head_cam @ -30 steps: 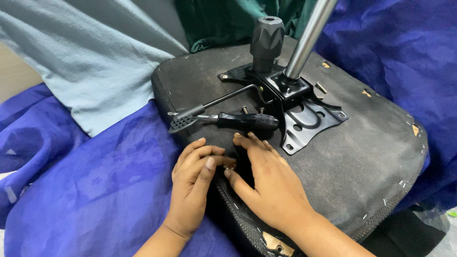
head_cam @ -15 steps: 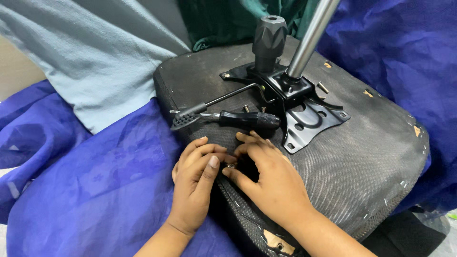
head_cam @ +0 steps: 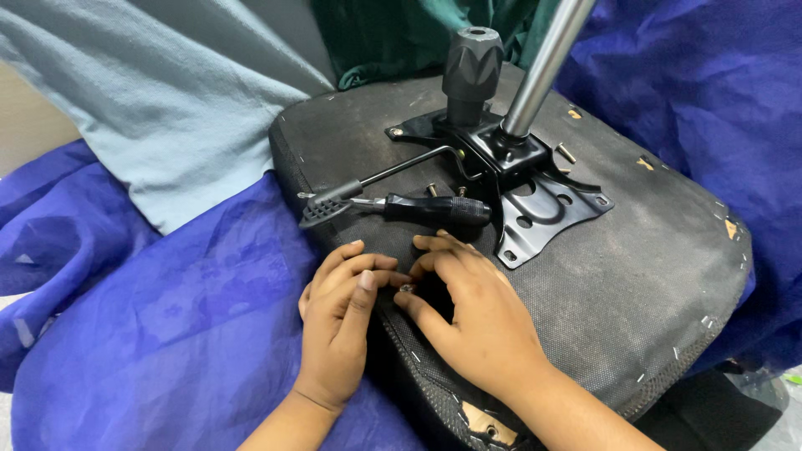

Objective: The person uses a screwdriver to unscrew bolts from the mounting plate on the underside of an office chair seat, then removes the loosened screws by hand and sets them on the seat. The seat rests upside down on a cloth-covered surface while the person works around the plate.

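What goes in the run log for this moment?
left hand: fingertips on small metal piece | right hand: pinching same piece at seat underside edge | screwdriver: lying on seat, untouched

Small shiny part (head_cam: 407, 288) pinched between both hands' fingertips: too small to identify. Right hand (head_cam: 476, 321) covers the seat underside (head_cam: 635, 276) beneath it. Chrome post (head_cam: 547, 63) cut off by top edge. Both forearms run out the near edge. Screwdriver (head_cam: 434, 209) tip hidden behind the lever paddle (head_cam: 326, 209).
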